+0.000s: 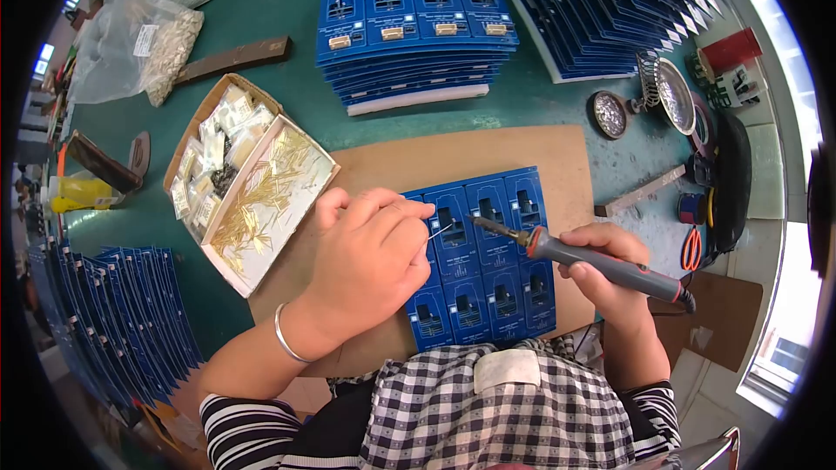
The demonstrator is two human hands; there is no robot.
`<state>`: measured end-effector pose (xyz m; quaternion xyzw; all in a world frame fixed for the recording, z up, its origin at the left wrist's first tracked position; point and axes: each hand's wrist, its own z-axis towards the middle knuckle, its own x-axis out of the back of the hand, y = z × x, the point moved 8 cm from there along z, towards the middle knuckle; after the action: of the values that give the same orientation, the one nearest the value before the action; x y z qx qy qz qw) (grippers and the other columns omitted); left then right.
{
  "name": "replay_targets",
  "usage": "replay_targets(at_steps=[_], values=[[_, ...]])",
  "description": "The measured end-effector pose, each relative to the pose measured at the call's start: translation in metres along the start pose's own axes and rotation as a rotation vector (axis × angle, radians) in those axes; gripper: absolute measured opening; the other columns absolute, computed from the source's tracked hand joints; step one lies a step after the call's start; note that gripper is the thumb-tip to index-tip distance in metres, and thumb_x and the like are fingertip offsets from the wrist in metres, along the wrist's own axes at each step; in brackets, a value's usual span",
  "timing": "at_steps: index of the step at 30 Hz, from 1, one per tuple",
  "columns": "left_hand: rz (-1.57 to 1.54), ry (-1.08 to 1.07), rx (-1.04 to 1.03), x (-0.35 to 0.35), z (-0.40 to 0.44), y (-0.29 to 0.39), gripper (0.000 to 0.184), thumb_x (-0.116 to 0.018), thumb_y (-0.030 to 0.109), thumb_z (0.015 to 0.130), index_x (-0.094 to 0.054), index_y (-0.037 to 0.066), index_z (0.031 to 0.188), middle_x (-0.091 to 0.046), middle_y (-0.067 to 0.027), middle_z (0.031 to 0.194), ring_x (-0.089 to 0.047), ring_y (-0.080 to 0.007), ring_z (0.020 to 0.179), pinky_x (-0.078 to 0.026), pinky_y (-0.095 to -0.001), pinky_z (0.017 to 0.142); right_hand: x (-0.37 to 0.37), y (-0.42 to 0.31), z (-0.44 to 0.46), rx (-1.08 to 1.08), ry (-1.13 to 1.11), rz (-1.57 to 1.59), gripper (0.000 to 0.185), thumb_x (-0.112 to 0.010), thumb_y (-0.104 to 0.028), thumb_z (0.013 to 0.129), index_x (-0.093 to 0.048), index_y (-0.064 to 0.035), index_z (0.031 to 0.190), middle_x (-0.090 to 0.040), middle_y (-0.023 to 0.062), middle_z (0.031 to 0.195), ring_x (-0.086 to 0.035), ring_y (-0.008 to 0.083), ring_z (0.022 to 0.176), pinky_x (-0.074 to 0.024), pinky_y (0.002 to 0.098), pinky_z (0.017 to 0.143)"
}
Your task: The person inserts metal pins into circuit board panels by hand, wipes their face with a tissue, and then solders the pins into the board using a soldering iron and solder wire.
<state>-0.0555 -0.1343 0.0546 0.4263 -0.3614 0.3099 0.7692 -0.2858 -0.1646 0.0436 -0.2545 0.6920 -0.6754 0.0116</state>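
Observation:
In the head view, my right hand is wrapped round the grey handle of a soldering iron. Its tip points left, over the upper part of a blue circuit board panel. My left hand hangs over the panel's left edge, thumb and forefinger pinched on a thin silvery solder wire. The wire's free end is close to the iron's tip, with a small gap between them. The panel lies flat on a brown board, and my left hand hides part of its left side.
A divided cardboard box with small bagged parts and gold pins stands left. Behind are stacked blue panels and fanned panels. More panels stand at lower left. A metal iron stand and orange-handled scissors are right.

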Motion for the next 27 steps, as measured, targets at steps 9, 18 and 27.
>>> replay_targets(at_steps=[9,18,27], values=[[0.022,-0.021,0.032,-0.007,-0.002,-0.001,0.015,-0.063,0.003,0.063,-0.053,0.011,0.07,-0.067,0.0001,0.1,-0.058,-0.0218,0.091,-0.03,-0.0411,0.081,-0.01,-0.002,0.01,0.018,-0.05,-0.007,0.031,-0.073,-0.02,0.075,-0.068,0.0001,0.098,-0.069,0.0112,0.086,-0.065,0.0163,0.07,-0.0502,0.0269,0.064],[0.03,-0.014,0.01,-0.013,0.002,0.0,0.016,-0.064,0.003,0.064,-0.052,0.011,0.071,-0.065,0.0002,0.101,-0.055,-0.0221,0.091,-0.029,-0.0416,0.082,-0.012,-0.004,0.009,0.026,-0.05,-0.045,0.032,-0.073,-0.024,0.075,-0.069,0.0002,0.096,-0.07,0.012,0.084,-0.067,0.0186,0.071,-0.0518,0.0283,0.065],[0.064,0.024,0.014,-0.008,0.008,-0.006,0.017,-0.064,0.003,0.063,-0.052,0.011,0.072,-0.065,-0.0005,0.1,-0.054,-0.0224,0.091,-0.029,-0.0409,0.082,-0.013,-0.009,0.01,0.046,-0.063,-0.095,0.033,-0.074,-0.025,0.073,-0.07,-0.001,0.095,-0.07,0.0131,0.085,-0.068,0.0211,0.071,-0.0527,0.0299,0.065]])
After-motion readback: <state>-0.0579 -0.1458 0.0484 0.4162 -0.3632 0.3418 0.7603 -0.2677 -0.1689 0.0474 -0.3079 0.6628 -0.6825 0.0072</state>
